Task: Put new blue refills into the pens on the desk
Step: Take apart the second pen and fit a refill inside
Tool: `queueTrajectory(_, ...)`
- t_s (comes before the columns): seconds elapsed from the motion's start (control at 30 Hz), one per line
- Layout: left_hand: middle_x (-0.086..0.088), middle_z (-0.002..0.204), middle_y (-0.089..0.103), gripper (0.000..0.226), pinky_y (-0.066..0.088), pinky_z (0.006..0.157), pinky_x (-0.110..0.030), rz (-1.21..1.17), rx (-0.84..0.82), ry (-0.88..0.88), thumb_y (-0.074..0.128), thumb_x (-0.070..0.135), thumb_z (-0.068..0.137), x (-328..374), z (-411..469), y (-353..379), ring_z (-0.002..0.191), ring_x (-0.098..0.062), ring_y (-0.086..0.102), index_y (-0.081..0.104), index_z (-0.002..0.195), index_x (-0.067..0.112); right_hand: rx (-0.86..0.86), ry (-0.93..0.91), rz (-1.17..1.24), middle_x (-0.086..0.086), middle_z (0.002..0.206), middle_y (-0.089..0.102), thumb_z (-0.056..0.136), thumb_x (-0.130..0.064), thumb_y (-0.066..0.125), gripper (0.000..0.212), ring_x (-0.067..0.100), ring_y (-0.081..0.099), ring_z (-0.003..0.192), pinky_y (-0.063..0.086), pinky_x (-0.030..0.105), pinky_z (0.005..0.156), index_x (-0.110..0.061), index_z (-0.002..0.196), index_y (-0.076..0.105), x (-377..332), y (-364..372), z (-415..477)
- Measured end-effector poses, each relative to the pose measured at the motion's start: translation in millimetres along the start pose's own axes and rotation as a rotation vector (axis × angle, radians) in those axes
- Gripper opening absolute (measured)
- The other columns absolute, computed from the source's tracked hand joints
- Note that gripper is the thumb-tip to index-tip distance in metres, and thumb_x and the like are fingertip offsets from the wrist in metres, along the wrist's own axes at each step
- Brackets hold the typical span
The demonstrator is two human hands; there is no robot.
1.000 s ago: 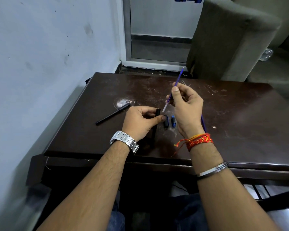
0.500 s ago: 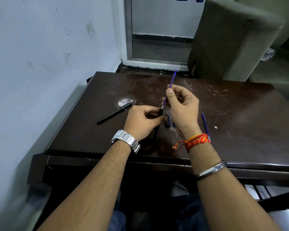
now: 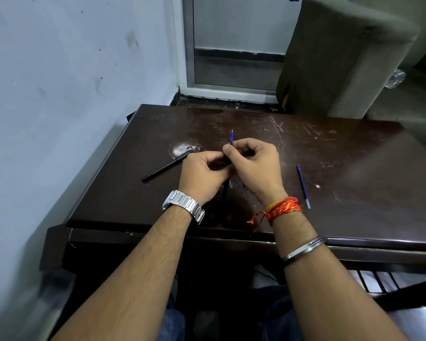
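Between both hands, mid-desk, refill (image 3: 231, 138) pokes up from right hand (image 3: 253, 166), pinched by thumb and fingers; lower part hidden, likely going into barrel (image 3: 224, 190) that left hand (image 3: 204, 174) is closed around. Step looks like: inserting refill into first pen, partway in. Next move calls for pushing it straight down till seated, barrel kept steady, then closing the pen. Second pen (image 3: 166, 166) lies just left of left hand, spare refill (image 3: 303, 186) lies right on desk (image 3: 354, 193), both untouched
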State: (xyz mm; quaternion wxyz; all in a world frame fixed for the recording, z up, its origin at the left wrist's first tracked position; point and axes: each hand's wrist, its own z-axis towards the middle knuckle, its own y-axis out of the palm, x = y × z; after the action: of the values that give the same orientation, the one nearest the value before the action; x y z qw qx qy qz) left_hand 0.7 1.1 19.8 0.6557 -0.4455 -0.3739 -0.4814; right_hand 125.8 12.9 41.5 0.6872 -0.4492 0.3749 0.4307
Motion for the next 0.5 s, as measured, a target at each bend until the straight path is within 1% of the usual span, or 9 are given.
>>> queueTrajectory(0.07,0.004,0.085,0.078,0.022,0.059,0.076,-0.028,0.001,0.01,-0.003,0.079,0.008,0.076,-0.5,0.3,0.3,0.082,-0.007,0.073,0.079,0.096,0.016,-0.011,0.006,-0.018,-0.008,0.065,0.068,0.083,-0.027,0.077,0.011,0.003,0.061,0.061,0.053,0.022,0.063,-0.018,0.079,0.076,0.0,-0.6,-0.6)
queueTrajectory(0.13,0.004,0.083,0.077,0.02,0.059,0.075,-0.028,-0.022,0.035,-0.017,0.082,0.01,0.075,-1.3,1.0,0.7,0.08,-0.007,0.073,0.079,0.093,0.016,-0.013,0.029,-0.02,-0.009,0.06,0.068,0.083,-0.036,0.076,0.02,0.002,0.06,0.058,0.05,0.019,0.058,-0.018,0.075,0.076,-0.5,-3.5,-0.4)
queueTrajectory(0.2,0.008,0.08,0.075,0.02,0.057,0.07,-0.02,-0.028,0.074,-0.039,0.085,0.015,0.072,-3.4,2.1,1.2,0.073,0.0,0.07,0.078,0.09,0.02,0.065,0.065,-0.045,-0.011,0.054,0.062,0.088,-0.042,0.067,0.032,0.002,0.055,0.054,0.044,0.016,0.054,-0.017,0.068,0.073,0.1,-9.3,2.9)
queueTrajectory(0.23,0.01,0.079,0.074,0.02,0.055,0.068,-0.016,-0.01,0.095,-0.052,0.086,0.018,0.071,-4.8,2.6,1.5,0.069,0.004,0.067,0.078,0.089,0.021,0.114,0.093,-0.107,-0.011,0.054,0.061,0.09,-0.039,0.063,0.035,0.003,0.055,0.055,0.043,0.016,0.055,-0.015,0.066,0.07,1.7,-14.1,5.5)
queueTrajectory(0.27,0.012,0.079,0.073,0.021,0.053,0.066,-0.013,0.012,0.116,-0.068,0.087,0.022,0.07,-5.9,2.9,1.9,0.066,0.007,0.065,0.078,0.089,0.021,0.14,0.129,-0.198,-0.009,0.058,0.063,0.091,-0.033,0.06,0.031,0.007,0.058,0.059,0.046,0.019,0.059,-0.015,0.067,0.069,4.0,-19.5,8.0)
queueTrajectory(0.33,0.014,0.074,0.071,0.019,0.051,0.064,-0.01,0.024,0.149,-0.088,0.088,0.024,0.069,-6.6,2.9,2.2,0.062,0.008,0.064,0.077,0.085,0.026,0.086,0.239,-0.372,0.0,0.069,0.067,0.086,-0.017,0.059,0.02,0.017,0.062,0.069,0.05,0.025,0.066,-0.013,0.07,0.07,9.8,-30.1,11.3)
queueTrajectory(0.37,0.016,0.071,0.07,0.019,0.052,0.064,-0.011,0.021,0.159,-0.09,0.088,0.024,0.069,-5.9,2.8,2.4,0.061,0.007,0.065,0.076,0.081,0.031,0.032,0.307,-0.434,0.005,0.072,0.067,0.083,-0.012,0.059,0.017,0.021,0.063,0.072,0.049,0.027,0.065,-0.01,0.071,0.07,13.2,-33.9,11.4)
queueTrajectory(0.43,0.016,0.069,0.07,0.021,0.056,0.065,-0.015,0.022,0.161,-0.094,0.088,0.024,0.069,-5.2,2.8,2.3,0.061,0.003,0.067,0.073,0.077,0.036,-0.073,0.419,-0.522,0.01,0.075,0.067,0.08,-0.011,0.062,0.012,0.024,0.063,0.072,0.044,0.024,0.062,-0.005,0.076,0.072,18.3,-37.6,10.9)
queueTrajectory(0.5,0.015,0.07,0.07,0.019,0.057,0.065,-0.016,0.035,0.152,-0.1,0.088,0.025,0.069,-5.5,2.7,3.2,0.061,0.001,0.068,0.074,0.079,0.034,-0.139,0.459,-0.593,0.011,0.083,0.068,0.081,-0.015,0.068,0.014,0.024,0.064,0.077,0.045,0.024,0.062,-0.004,0.088,0.072,20.9,-37.7,11.0)
